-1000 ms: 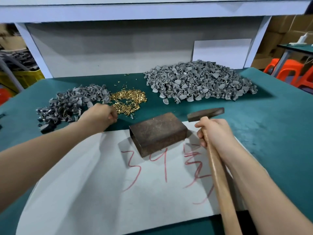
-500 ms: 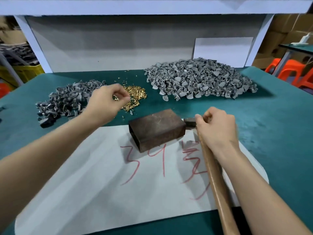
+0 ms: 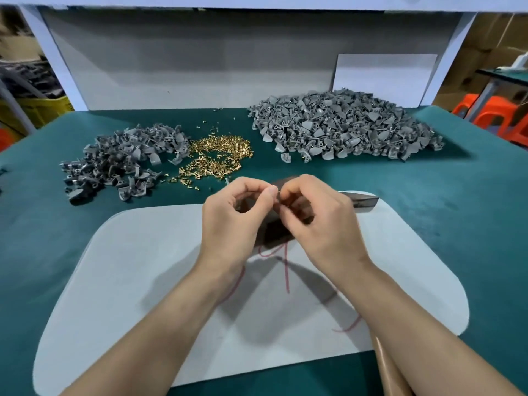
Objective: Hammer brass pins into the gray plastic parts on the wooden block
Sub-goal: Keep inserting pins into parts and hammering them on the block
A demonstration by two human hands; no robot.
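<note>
Left hand (image 3: 231, 215) and right hand (image 3: 320, 221) meet fingertip to fingertip over the wooden block (image 3: 273, 234) on the worktop (image 3: 457, 212); each grip is curled, pinching what I cannot tell. Brass pins (image 3: 220, 155) lie beyond, between 2 piles of gray parts (image 3: 343, 130)

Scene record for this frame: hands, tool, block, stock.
block: on white sheet, mostly covered
left hand: fingers curled, above block
right hand: fingers curled, tips meeting left hand's; held item too small to tell
hammer: head right of right hand, handle under forearm
brass pins: loose pile between small gray pile and large gray pile
</note>
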